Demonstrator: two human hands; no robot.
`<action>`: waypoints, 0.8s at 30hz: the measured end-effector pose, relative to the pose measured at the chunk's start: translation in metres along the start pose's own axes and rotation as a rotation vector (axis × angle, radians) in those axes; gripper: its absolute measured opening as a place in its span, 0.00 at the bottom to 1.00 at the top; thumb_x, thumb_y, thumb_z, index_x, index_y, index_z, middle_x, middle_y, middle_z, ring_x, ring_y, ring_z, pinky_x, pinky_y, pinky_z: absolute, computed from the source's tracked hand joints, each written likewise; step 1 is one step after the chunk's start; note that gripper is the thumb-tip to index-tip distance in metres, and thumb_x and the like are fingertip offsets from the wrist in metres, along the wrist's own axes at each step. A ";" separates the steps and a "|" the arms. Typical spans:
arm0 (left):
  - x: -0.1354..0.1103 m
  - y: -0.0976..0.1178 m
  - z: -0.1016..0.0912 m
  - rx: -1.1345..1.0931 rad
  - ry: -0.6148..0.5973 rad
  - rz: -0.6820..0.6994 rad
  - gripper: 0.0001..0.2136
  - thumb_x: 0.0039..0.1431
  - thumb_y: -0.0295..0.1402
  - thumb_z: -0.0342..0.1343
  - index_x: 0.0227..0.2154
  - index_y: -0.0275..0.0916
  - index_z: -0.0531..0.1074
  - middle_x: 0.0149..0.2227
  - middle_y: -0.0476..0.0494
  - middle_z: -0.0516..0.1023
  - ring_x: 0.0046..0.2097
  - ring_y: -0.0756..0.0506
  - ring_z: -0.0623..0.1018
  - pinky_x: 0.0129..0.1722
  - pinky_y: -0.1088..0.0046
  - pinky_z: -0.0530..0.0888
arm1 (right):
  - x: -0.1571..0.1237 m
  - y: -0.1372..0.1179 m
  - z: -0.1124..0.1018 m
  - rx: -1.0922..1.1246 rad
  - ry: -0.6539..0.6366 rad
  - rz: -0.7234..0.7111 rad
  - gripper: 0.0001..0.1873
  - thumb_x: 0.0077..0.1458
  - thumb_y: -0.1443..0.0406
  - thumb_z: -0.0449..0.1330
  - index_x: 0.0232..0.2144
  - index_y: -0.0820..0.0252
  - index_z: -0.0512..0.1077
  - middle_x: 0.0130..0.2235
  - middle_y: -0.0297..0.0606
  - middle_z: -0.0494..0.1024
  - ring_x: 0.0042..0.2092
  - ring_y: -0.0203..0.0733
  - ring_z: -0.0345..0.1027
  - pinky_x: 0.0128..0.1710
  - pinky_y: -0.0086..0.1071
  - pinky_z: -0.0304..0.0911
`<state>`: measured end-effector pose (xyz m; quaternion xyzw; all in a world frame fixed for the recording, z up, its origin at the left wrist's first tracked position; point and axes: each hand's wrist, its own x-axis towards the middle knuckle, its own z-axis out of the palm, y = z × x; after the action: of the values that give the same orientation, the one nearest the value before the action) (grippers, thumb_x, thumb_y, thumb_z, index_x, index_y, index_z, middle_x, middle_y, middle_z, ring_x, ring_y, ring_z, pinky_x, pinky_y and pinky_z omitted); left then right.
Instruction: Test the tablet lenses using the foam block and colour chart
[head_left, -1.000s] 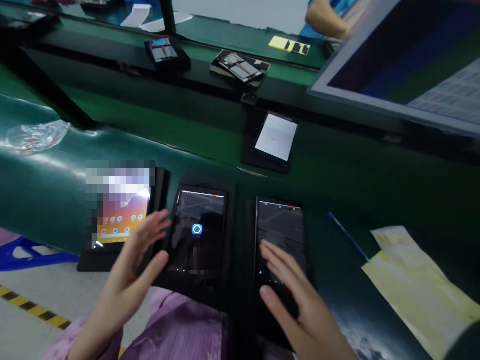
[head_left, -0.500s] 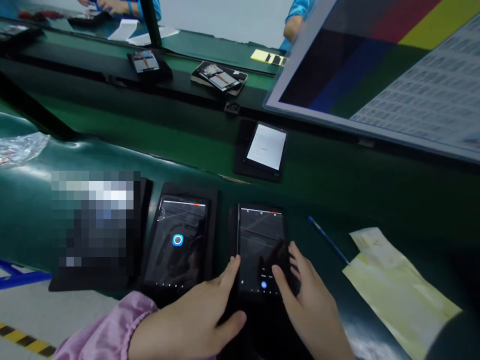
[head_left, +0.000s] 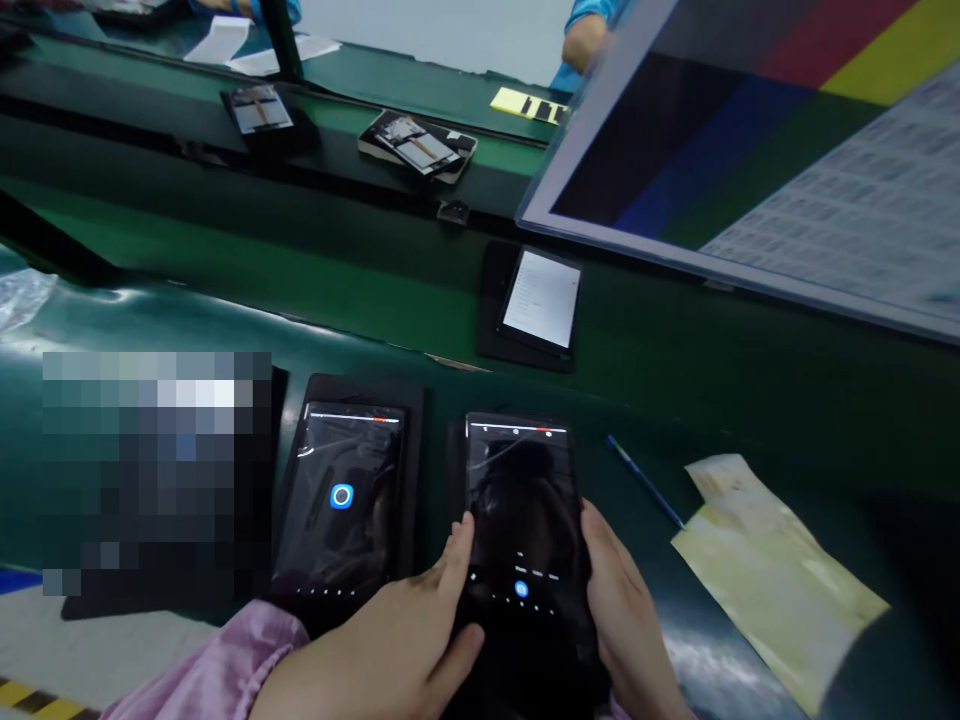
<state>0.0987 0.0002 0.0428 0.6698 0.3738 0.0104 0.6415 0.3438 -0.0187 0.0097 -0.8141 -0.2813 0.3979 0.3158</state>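
Left hand (head_left: 375,645) and right hand (head_left: 622,600) closed on a black tablet (head_left: 521,510), clasping its lower part from both sides, screen dark with a small blue dot. Pink sleeve (head_left: 217,665) at the left wrist. Just left, a second tablet (head_left: 341,495) on a black mat, blue ring icon on its dark screen. Farther out, a lit tablet (head_left: 540,298) on a green conveyor belt (head_left: 262,250); to the right, a blue pen (head_left: 645,480) and creased yellowish paper (head_left: 776,570).

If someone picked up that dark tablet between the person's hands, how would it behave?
The dark tablet would probably feel stiff: it looks flat and straight-edged between the left hand and right hand. Its glossy, reflective glass looks slick, so it may slip, and likely fragile if dropped.
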 end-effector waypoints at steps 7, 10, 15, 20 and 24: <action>-0.007 -0.012 0.005 -0.067 0.336 0.035 0.38 0.74 0.43 0.47 0.75 0.57 0.26 0.75 0.40 0.58 0.73 0.37 0.64 0.71 0.45 0.63 | -0.013 -0.018 -0.005 0.149 0.024 -0.214 0.35 0.65 0.38 0.54 0.60 0.52 0.77 0.62 0.40 0.78 0.66 0.57 0.70 0.68 0.49 0.66; 0.002 0.009 0.004 -0.053 0.513 0.185 0.46 0.69 0.45 0.57 0.74 0.60 0.25 0.75 0.39 0.57 0.71 0.36 0.68 0.67 0.48 0.71 | -0.023 -0.053 -0.009 0.320 0.003 -0.478 0.33 0.68 0.39 0.52 0.59 0.52 0.78 0.58 0.42 0.81 0.62 0.57 0.74 0.61 0.47 0.73; 0.013 0.059 -0.001 0.079 0.939 0.609 0.52 0.64 0.39 0.65 0.75 0.56 0.29 0.78 0.39 0.44 0.77 0.33 0.52 0.71 0.51 0.66 | -0.029 -0.094 -0.015 0.541 0.122 -0.835 0.25 0.72 0.47 0.52 0.57 0.50 0.79 0.57 0.41 0.82 0.64 0.57 0.72 0.57 0.47 0.76; 0.008 0.084 -0.002 0.208 1.052 0.720 0.50 0.63 0.33 0.64 0.75 0.59 0.33 0.77 0.45 0.45 0.78 0.37 0.47 0.74 0.57 0.59 | -0.037 -0.102 -0.020 0.619 0.208 -0.921 0.23 0.73 0.50 0.52 0.59 0.48 0.77 0.58 0.40 0.81 0.66 0.58 0.70 0.60 0.49 0.75; 0.008 0.086 0.006 0.215 1.113 0.783 0.49 0.62 0.32 0.63 0.76 0.56 0.36 0.76 0.44 0.48 0.77 0.36 0.51 0.73 0.57 0.59 | -0.054 -0.109 -0.028 0.721 0.079 -0.922 0.24 0.71 0.47 0.55 0.57 0.48 0.79 0.56 0.40 0.82 0.62 0.57 0.73 0.59 0.46 0.75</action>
<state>0.1495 0.0077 0.1125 0.7103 0.3772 0.5467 0.2330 0.3167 0.0046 0.1289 -0.4632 -0.4411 0.2593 0.7236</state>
